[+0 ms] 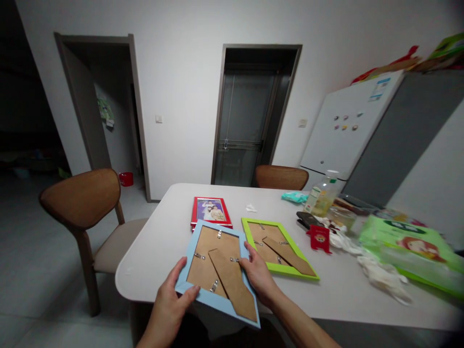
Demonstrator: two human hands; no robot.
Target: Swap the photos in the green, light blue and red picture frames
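Light-blue frame, lime-green frame — both are brown-backed.

- Left hand: grips the blue frame near its lower left corner, thumb on the border.
- Right hand: holds the same frame's right side, thumb at a metal clip.
- White table: bears a green frame, back upward, and a red frame, photo upward.
- Table's right part: bottle, red card, green packet.
- Background: fridge, beyond the table.
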